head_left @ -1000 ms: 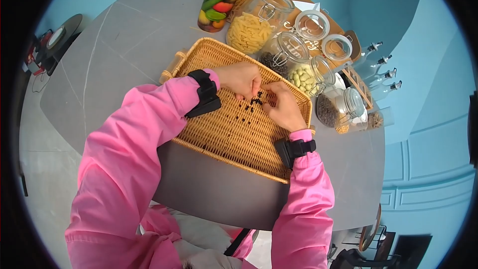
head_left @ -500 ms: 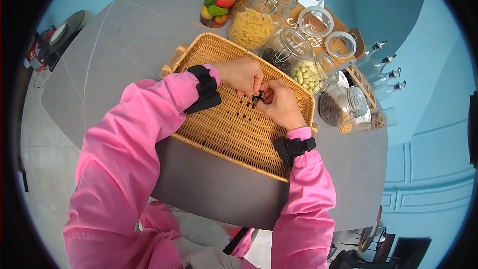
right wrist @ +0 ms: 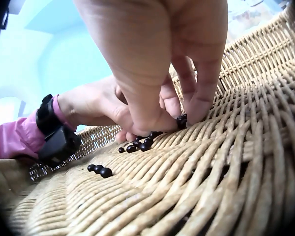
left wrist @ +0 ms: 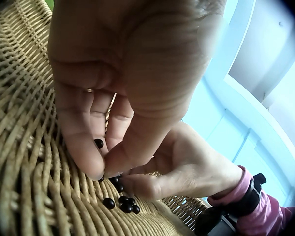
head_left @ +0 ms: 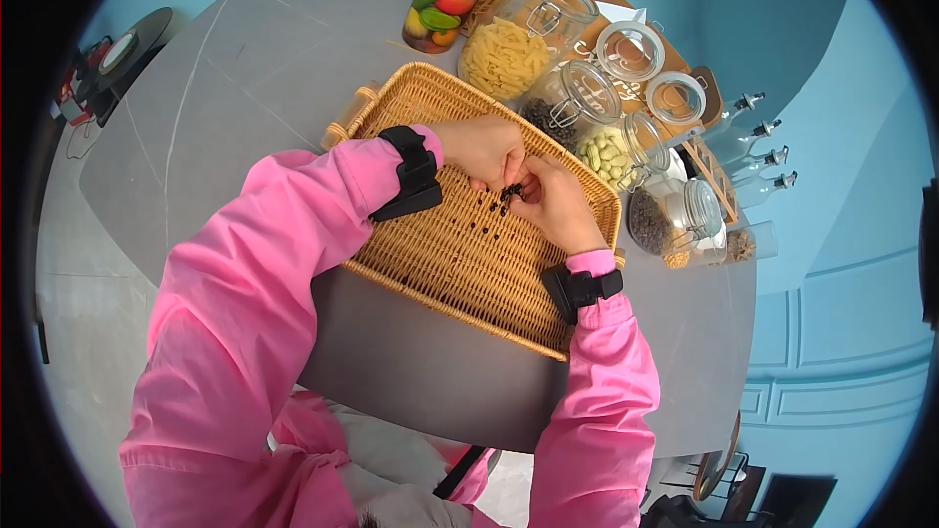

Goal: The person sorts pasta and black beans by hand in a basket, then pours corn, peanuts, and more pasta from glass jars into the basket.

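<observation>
A shallow wicker basket [head_left: 430, 264] lies in front of me with small black beans [right wrist: 106, 172] scattered on its woven floor. My left hand [head_left: 486, 150] reaches in from the left, thumb and index fingertips pinching a bean low over the weave. Another bean [left wrist: 99, 143] shows against its fingers in the left wrist view. Fingertips nearly meeting it, my right hand [head_left: 562, 203] pinches a few dark beans [right wrist: 182, 121] between thumb and fingers. Several more beans [left wrist: 126, 204] lie loose just below the two hands.
Behind the basket stand a glass jar of penne [head_left: 504, 59], a tall container of vegetables [head_left: 440, 0], a jar of dark beans [head_left: 548, 119] and a jar of pale green beans [head_left: 608, 156]. Glass bottles [head_left: 753, 158] stand further right. The grey table [head_left: 245, 78] has a curved edge.
Both hands have come closer together over the beans. The right thumb and fingers have closed on some beans, and the loose pile between the hands has shifted slightly.
</observation>
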Tool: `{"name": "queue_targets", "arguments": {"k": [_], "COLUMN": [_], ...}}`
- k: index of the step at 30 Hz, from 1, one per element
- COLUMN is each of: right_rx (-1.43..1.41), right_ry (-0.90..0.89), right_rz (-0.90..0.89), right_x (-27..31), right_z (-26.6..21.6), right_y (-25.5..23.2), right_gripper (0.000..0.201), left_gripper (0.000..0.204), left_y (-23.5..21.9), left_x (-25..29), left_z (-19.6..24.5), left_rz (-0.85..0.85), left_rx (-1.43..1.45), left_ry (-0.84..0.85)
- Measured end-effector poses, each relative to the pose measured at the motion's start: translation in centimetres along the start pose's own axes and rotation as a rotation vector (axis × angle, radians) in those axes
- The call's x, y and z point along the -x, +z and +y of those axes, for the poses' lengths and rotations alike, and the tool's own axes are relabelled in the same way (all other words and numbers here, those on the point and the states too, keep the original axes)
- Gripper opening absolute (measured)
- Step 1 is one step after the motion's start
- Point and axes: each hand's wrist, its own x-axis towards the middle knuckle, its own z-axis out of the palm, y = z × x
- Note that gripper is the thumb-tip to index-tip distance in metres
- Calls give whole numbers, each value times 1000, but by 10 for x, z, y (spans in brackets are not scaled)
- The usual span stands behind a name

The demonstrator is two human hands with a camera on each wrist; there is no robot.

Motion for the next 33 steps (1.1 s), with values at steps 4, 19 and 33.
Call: {"name": "queue_targets", "arguments": {"k": [4,19,33], "right_rx": [-15,-93,-118], "right_ry": [4,129,112], "right_rz": [-1,-19,29], "right_x": [1,2,3], "right_z": [2,-5,-7], "right_y": [2,4,6], "right_gripper": [26,37,25], "left_gripper": [18,35,14], "left_y": [-3,-4,1], "left_x": [1,-6,3], "left_z": [0,-19,-2], "left_rz": [-14,-14,57], "left_rx": [6,-133,-107], "left_ry": [6,72,50]}}
